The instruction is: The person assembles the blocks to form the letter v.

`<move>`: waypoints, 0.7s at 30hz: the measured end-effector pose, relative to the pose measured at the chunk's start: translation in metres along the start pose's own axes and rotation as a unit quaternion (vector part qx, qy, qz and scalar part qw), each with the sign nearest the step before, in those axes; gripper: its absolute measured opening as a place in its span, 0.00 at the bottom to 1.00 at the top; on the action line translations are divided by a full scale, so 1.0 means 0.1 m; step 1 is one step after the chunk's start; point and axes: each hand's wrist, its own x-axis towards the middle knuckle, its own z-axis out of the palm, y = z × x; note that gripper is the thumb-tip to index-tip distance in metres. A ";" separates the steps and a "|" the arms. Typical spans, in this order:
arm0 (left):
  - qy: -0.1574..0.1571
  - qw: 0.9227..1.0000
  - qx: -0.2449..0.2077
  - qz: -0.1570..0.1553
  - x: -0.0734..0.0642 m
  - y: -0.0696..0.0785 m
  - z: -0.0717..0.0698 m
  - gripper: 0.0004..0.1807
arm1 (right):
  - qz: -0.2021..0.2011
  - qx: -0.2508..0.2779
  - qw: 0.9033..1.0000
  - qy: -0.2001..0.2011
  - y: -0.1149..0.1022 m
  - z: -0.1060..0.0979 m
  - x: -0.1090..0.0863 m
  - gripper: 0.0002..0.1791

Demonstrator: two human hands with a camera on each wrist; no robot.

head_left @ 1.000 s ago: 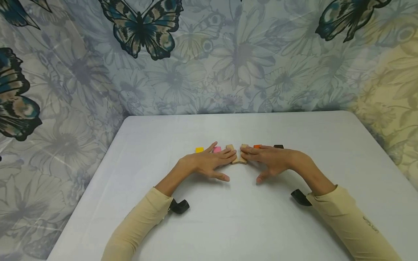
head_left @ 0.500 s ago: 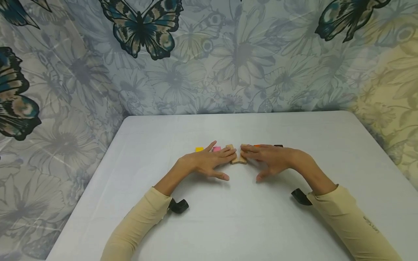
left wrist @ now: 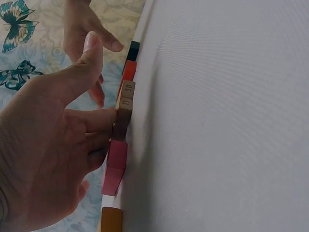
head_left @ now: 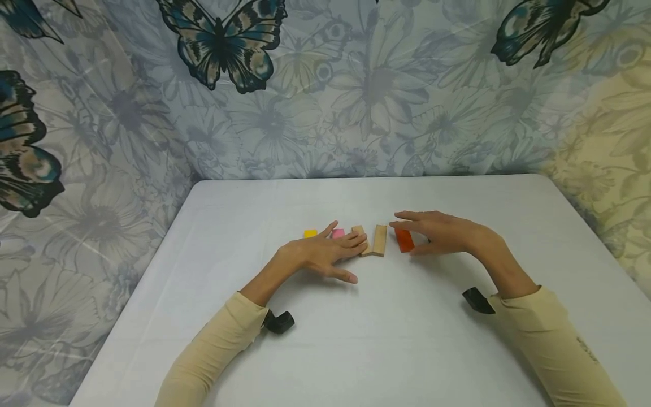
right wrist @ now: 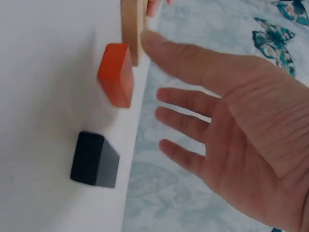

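In the head view, my left hand has its fingers extended, the tips resting on the left one of two plain wooden blocks. The right wooden block touches it at the near end, leaving a V-shaped gap. My right hand, fingers spread and holding nothing, is above an orange block. A pink block and a yellow block are partly covered by the left hand. The black block is hidden in the head view but shows in the right wrist view.
The blocks lie in a row across a white-covered table. A butterfly-and-flower patterned cloth hangs behind the table and at its left. Dark wrist-worn pieces stick out from both sleeves.
My right hand has lifted off the right wooden block and moved right and away from me, uncovering that block and the orange one. The left hand stays in place.
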 end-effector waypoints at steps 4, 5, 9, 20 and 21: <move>-0.001 1.000 0.003 -0.001 -0.01 0.01 0.00 0.51 | 0.006 -0.003 1.000 -0.001 0.05 0.02 0.00 0.38; -0.001 1.000 0.004 -0.001 -0.01 0.01 0.00 0.51 | 0.004 -0.005 1.000 -0.001 0.06 0.03 0.01 0.37; -0.002 1.000 0.006 -0.001 0.01 0.00 0.00 0.50 | -0.006 -0.009 1.000 -0.001 0.09 0.07 0.04 0.34; -0.004 1.000 0.008 -0.005 0.02 -0.01 0.00 0.50 | -0.045 -0.047 0.998 0.018 0.10 0.12 0.10 0.26; -0.005 1.000 0.006 -0.006 0.02 -0.01 0.00 0.50 | -0.045 -0.048 0.998 0.019 0.10 0.12 0.10 0.26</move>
